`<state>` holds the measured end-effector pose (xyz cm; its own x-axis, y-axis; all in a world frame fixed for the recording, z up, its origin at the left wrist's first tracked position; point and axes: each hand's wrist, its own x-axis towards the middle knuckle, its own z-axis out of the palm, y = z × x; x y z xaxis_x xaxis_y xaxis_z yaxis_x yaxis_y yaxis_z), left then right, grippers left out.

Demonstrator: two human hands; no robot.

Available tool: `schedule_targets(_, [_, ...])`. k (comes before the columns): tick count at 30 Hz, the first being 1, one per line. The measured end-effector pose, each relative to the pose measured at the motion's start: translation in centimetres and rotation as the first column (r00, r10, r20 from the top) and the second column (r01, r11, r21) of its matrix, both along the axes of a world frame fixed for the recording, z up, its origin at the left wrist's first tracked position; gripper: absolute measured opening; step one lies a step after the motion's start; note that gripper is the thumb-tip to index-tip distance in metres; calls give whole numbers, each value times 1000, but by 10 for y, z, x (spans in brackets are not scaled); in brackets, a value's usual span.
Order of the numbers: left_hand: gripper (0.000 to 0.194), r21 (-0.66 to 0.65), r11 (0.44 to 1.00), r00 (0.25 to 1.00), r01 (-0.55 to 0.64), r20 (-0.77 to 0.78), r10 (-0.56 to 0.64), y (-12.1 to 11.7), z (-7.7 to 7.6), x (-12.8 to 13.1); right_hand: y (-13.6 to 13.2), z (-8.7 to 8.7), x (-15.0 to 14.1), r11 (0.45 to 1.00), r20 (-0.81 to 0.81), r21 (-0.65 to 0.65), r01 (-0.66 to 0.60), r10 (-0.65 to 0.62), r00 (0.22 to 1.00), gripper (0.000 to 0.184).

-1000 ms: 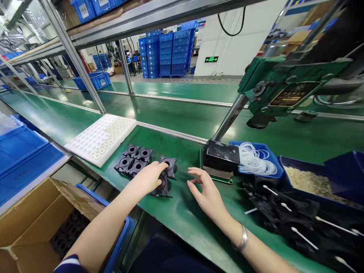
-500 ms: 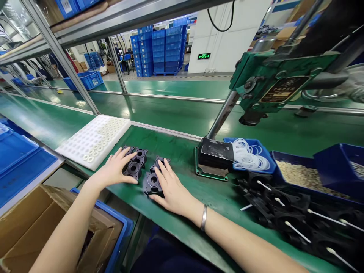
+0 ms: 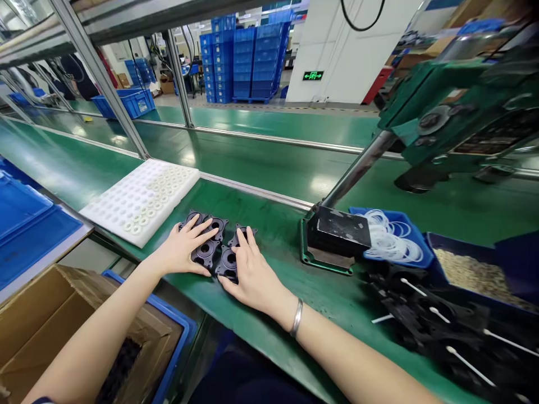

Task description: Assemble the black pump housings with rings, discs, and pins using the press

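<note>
Several black square plastic housings (image 3: 205, 251), each with a round hole, lie close together on the green bench top. My left hand (image 3: 179, 249) rests over the left group, fingers spread across the parts and thumb at their near edge. Along the right side of two more black housings (image 3: 228, 260) lies my right hand (image 3: 255, 275), its fingers stretched out over them and its thumb at the near corner. Both hands touch the parts from above and the sides without lifting them. Fingers partly hide the housings, and only a narrow gap separates the two groups.
A white tray of pale rings (image 3: 141, 202) lies left. At right stand a green press (image 3: 438, 112), a blue bin of white rings (image 3: 396, 235), a bin of beige pieces (image 3: 471, 272) and black parts with white sticks (image 3: 438, 320). An open carton (image 3: 46, 314) is below left.
My right hand has slid its two housings left, narrowing the gap to the group under my left hand. My view has shifted slightly, moving the press further right.
</note>
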<state>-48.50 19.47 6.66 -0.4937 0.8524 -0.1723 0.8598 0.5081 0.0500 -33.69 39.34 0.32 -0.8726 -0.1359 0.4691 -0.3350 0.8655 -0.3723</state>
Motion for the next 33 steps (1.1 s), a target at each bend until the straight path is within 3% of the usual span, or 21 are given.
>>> schedule_targets(4, [108, 1, 1000, 1000, 23, 7, -23, -4, -1, 3, -1, 4, 6, 1000, 29, -8, -24, 24, 999, 56])
schedule_targets(9, [109, -1, 999, 999, 47, -1, -47, -8, -1, 10, 2, 7, 8, 998, 106, -35, -46, 49, 993, 76])
schedule_targets(17, [109, -3, 999, 999, 35, -33, -35, -7, -6, 11, -12, 9, 8, 997, 145, -75, 33, -22, 989, 70])
schedule_targets(23, [106, 48, 998, 999, 33, -12, -33, -8, -6, 11, 5, 11, 3, 985, 208, -157, -68, 100, 973, 93])
schedule_targets(28, [116, 123, 990, 997, 71, -34, -67, 1, -5, 25, 14, 10, -2, 974, 213, -205, -99, 143, 966, 91])
schedule_targets(33, [91, 104, 983, 989, 148, 7, -150, 11, -3, 38, 20, 7, -2, 962, 177, -222, -156, 197, 964, 93])
